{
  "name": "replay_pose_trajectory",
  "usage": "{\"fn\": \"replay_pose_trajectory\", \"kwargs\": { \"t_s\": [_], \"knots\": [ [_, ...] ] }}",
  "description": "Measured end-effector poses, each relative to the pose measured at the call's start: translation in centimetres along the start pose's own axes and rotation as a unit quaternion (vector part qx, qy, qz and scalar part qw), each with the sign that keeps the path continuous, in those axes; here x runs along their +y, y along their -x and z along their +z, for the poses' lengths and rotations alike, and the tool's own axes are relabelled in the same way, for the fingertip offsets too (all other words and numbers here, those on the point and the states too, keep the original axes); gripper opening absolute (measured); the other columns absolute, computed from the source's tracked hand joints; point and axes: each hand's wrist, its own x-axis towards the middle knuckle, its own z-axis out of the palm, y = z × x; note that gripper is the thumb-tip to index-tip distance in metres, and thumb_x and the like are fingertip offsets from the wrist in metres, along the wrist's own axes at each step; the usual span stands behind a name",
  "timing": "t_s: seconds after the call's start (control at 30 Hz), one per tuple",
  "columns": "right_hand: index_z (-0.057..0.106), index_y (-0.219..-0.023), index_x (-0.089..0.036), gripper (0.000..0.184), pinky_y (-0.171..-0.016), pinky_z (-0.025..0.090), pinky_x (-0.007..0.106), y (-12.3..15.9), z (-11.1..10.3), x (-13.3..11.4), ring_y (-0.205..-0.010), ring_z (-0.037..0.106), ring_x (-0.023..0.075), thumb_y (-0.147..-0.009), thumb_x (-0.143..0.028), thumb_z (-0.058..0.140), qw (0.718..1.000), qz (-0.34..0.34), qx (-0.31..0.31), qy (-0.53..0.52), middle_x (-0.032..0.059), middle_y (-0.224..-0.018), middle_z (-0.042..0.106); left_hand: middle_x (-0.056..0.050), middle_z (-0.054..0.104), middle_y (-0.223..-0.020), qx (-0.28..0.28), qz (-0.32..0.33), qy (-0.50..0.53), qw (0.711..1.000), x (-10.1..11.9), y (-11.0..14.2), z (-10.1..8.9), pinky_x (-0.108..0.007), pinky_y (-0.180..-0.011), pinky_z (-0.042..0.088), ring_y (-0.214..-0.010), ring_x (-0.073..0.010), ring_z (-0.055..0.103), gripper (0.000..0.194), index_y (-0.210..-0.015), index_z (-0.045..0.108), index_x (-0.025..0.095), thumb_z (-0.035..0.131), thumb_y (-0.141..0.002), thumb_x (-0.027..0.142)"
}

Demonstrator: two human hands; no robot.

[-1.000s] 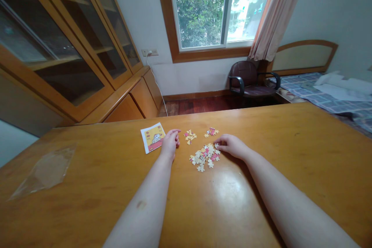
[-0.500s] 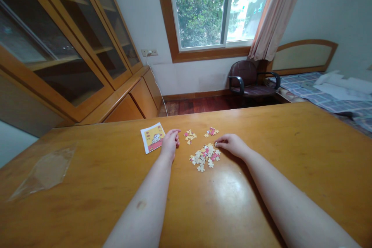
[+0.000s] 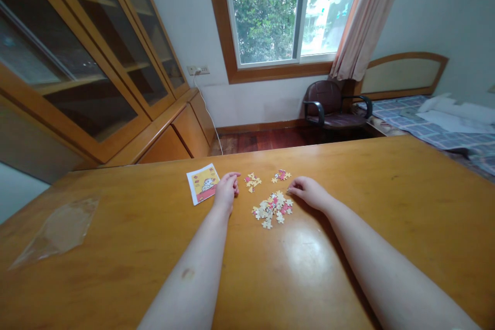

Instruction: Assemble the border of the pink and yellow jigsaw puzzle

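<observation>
My left hand (image 3: 227, 190) rests on the table, its index finger stretched out and the others loosely curled, with nothing visible in it. It overlaps the right edge of a picture card (image 3: 201, 184) showing a white cartoon animal on yellow and pink. My right hand (image 3: 308, 192) pinches a small puzzle piece, mostly hidden by the fingertips, at the upper right of a loose heap of puzzle pieces (image 3: 273, 208). Beyond the heap lie two smaller groups, one of yellow puzzle pieces (image 3: 253, 181) by my left hand and one of pink and yellow puzzle pieces (image 3: 282, 175).
A clear plastic bag (image 3: 62, 227) lies flat on the left of the wooden table (image 3: 270, 283). Past the far edge are a glass-doored cabinet (image 3: 116, 51), an office chair (image 3: 332, 108) and a bed (image 3: 417, 113) with papers on it.
My right hand has turned slightly, and the puzzle piece at its fingertips shows less than before. My left hand and the puzzle groups look unchanged.
</observation>
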Motion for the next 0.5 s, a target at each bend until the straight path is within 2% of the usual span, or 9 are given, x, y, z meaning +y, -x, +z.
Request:
{"fn": "replay_pose_trajectory", "kwargs": {
  "t_s": [0.3, 0.4, 0.5],
  "knots": [
    [0.064, -0.072, -0.018, 0.03, -0.059, 0.033, 0.026, 0.0, 0.0, 0.0, -0.069, 0.055, 0.0167, -0.086, -0.042, 0.054, 0.988, 0.061, 0.043, 0.135, 0.0069, -0.078, 0.066, 0.01, 0.038, -0.051, -0.001, 0.003, -0.005, 1.0, -0.1, -0.1, 0.0, -0.016, -0.039, 0.026, -0.038, -0.0038, 0.031, 0.021, -0.084, 0.059, 0.017, 0.058, -0.069, 0.031],
    [0.063, -0.071, -0.018, 0.036, -0.058, 0.032, 0.026, 0.1, -0.4, 0.0, -0.068, 0.056, 0.0171, -0.089, -0.046, 0.049, 0.984, 0.085, 0.047, 0.148, 0.0079, -0.077, 0.066, 0.009, 0.039, -0.051, -0.002, 0.003, -0.006, 1.0, -0.1, -0.1, 0.0, -0.016, -0.039, 0.026, -0.038, -0.0037, 0.031, 0.021, -0.084, 0.059, 0.017, 0.059, -0.069, 0.031],
    [0.063, -0.072, -0.018, 0.037, -0.059, 0.033, 0.026, 0.2, -1.0, 0.0, -0.069, 0.057, 0.0171, -0.09, -0.045, 0.046, 0.986, 0.079, 0.043, 0.139, 0.0078, -0.077, 0.067, 0.01, 0.038, -0.051, -0.004, 0.004, -0.005, 1.0, -0.1, -0.1, -0.1, -0.016, -0.039, 0.026, -0.038, -0.0035, 0.03, 0.02, -0.084, 0.059, 0.017, 0.059, -0.069, 0.031]
  ]
}}
